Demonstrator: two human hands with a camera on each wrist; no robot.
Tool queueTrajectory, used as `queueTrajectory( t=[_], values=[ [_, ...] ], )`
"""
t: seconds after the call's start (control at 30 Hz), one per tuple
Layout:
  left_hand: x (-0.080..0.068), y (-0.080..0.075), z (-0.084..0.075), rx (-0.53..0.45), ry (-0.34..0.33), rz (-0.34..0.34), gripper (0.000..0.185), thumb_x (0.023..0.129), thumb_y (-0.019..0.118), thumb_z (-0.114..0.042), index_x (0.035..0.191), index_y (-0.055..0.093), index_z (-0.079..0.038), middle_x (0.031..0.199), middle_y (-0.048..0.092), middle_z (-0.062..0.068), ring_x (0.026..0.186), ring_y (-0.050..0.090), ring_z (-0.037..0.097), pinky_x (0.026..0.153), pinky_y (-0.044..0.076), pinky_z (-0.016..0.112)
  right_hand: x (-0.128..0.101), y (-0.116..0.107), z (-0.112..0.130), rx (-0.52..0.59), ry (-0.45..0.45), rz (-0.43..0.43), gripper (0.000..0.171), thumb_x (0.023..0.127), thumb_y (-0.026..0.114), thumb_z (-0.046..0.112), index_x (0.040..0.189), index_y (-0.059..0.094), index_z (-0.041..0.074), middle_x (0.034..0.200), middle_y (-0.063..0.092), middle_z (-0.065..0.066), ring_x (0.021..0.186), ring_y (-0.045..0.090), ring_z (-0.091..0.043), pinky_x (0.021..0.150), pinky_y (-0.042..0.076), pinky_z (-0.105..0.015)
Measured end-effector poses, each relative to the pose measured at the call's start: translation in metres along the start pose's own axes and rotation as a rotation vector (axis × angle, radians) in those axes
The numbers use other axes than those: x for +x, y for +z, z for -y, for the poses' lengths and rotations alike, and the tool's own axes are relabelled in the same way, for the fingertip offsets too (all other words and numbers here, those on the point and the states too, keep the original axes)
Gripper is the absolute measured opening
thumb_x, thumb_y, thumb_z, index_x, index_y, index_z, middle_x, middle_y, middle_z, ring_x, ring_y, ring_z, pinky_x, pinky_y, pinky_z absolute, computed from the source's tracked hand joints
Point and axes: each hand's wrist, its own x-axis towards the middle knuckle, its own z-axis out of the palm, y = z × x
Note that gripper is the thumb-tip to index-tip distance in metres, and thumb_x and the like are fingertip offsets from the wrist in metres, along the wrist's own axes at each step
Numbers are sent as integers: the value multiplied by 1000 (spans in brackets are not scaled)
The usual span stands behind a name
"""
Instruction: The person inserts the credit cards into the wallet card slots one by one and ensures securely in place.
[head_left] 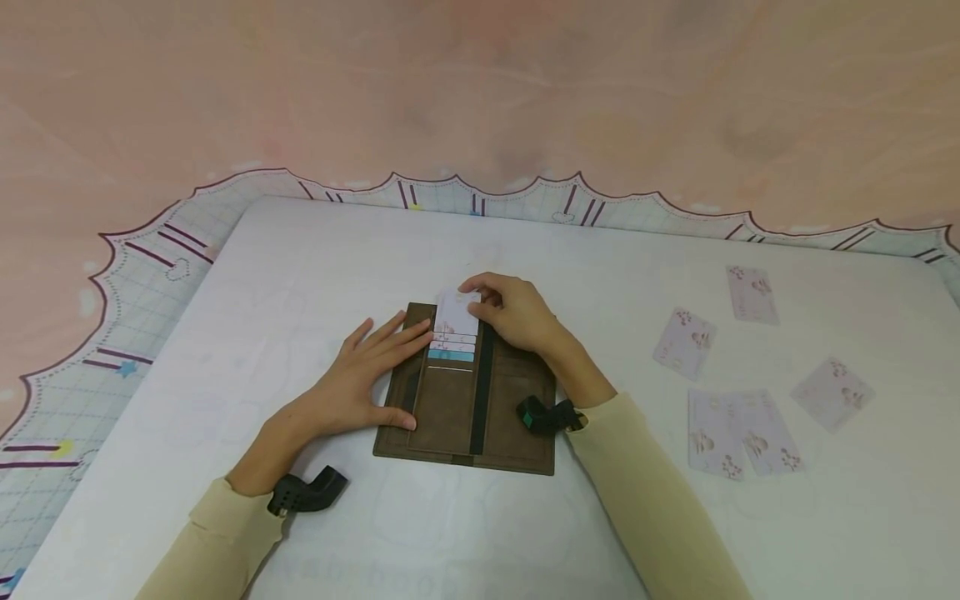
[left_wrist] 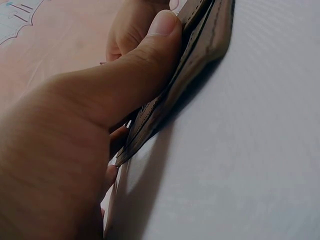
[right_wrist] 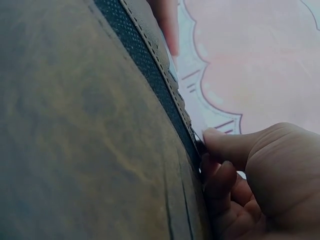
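The right hand is pinching a thin, stiff, light card by its top edge, while the flat, open-fingered left hand is pressing the supple wallet.

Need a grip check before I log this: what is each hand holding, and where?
Right hand pinches the card by its right edge; left hand lies flat on the wallet.

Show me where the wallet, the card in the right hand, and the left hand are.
wallet [head_left: 450, 417]: head view, on the bare brown leather of its left panel.
card [head_left: 455, 315]: head view, on its pale face above the slots.
left hand [head_left: 360, 379]: head view, on the back of the hand.
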Motion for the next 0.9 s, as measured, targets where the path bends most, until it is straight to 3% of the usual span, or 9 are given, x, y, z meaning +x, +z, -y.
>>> queueTrajectory(
  t=[0.9],
  values=[
    [0, 2, 0, 8, 6, -11, 104, 68, 79, -54, 150, 32, -14, 155, 28, 6, 144, 11, 33, 111, 1, 58, -1, 2, -1, -22, -18, 33, 25, 95, 61, 15, 119, 65, 12, 94, 61, -3, 82, 55, -17, 72, 45, -31]
  ],
)
